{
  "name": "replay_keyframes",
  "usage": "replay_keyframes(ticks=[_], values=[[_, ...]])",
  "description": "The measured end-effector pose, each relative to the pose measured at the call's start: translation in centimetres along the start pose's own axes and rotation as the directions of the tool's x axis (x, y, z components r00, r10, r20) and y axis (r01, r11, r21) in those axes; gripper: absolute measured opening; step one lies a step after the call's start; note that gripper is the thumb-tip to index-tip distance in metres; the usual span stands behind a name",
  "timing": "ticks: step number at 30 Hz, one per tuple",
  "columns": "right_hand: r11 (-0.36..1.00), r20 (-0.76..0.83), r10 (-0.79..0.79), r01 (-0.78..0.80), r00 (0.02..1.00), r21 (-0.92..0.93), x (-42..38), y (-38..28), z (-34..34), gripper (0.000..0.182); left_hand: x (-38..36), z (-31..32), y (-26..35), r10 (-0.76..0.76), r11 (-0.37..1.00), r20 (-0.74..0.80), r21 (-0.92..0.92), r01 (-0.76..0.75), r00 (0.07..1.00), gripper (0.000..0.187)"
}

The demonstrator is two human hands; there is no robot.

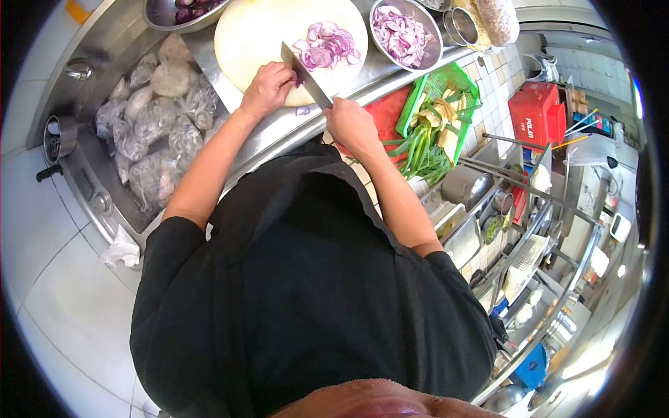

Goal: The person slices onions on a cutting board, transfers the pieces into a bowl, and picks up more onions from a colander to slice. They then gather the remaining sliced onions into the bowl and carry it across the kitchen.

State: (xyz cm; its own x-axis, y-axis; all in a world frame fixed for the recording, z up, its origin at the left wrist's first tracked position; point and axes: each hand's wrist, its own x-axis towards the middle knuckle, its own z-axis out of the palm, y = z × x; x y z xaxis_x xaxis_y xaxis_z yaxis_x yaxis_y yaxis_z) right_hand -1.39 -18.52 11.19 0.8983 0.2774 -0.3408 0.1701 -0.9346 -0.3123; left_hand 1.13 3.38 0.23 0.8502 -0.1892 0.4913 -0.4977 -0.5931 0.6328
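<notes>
On the round cutting board (251, 35), my left hand (268, 88) has its fingers curled over a small piece of red onion (300, 78), mostly hidden beside the blade. The handle of a wide knife (306, 75) is in my right hand (348, 124), with the blade lying against the onion near my left fingertips. Sliced red onion (326, 47) lies in a pile beyond the knife. A metal bowl to the right holds more sliced onion (401, 36). Another bowl (165, 26) at the upper left has whole or larger red onions.
Left of the board, a metal sink (87, 164) holds several filled plastic bags (150, 115). A green basket (468, 111) of leafy greens (428, 143) stands right of the counter by a red surface (383, 115). Metal racks (557, 261) and a red box (533, 115) are farther right.
</notes>
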Motion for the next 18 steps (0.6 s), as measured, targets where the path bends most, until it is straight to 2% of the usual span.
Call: replay_keyframes(ticks=[2,5,11,14,18], values=[[1.000,-0.016,-0.007,0.007,1.000,0.027,-1.0,-0.6,-1.1,0.028,-0.5,-0.1,0.0,-0.008,1.000,-0.006,-0.012,0.008,1.000,0.014],[1.000,0.014,-0.005,0.005,1.000,-0.013,0.1,0.6,1.5,0.028,-0.5,0.2,0.4,-0.031,0.999,-0.004,-0.021,0.031,1.000,0.011],[0.999,0.018,0.041,-0.041,0.999,0.021,-1.0,-1.0,-0.9,0.028,-0.6,0.1,0.1,-0.037,0.999,-0.033,-0.024,0.037,0.999,0.009],[1.000,0.019,-0.017,0.017,1.000,-0.002,0.4,0.8,1.2,0.028,-0.3,-0.2,0.5,-0.057,0.998,-0.019,-0.021,0.057,0.998,0.010],[1.000,0.031,0.001,-0.002,1.000,0.022,-1.2,0.0,-1.1,0.033,-0.8,0.0,0.2,-0.078,0.997,-0.029,-0.029,0.077,0.997,0.013]])
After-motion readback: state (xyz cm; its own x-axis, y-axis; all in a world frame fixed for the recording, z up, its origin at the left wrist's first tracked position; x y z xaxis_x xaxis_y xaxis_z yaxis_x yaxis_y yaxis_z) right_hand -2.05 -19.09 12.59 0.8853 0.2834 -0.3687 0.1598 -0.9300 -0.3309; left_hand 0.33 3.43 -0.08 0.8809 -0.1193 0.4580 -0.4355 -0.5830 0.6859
